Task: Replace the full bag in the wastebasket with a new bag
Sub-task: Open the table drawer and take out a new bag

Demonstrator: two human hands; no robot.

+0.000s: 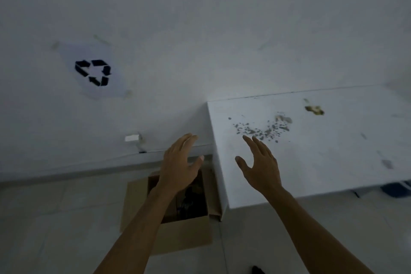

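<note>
Both hands reach forward with fingers spread, each grip holding nothing: the left hand (181,162) hovers over the open brown cardboard box (178,227) on the floor at six o'clock, the right hand (259,163) over the white tabletop (322,162) at three o'clock. The box seems to serve as the wastebasket; dark contents show inside, no bag is clearly visible. Reaching blind in dim light risks tearing a liner or spilling rubbish.

Dim, bluish-grey cast, underexposed; no clear light source, faint brighter patch on wall (200,18) mid-frame; shadows soft, weak; overall slightly soft focus, corners darker with wide-angle bending of table (333,162) edges; no glare.
</note>
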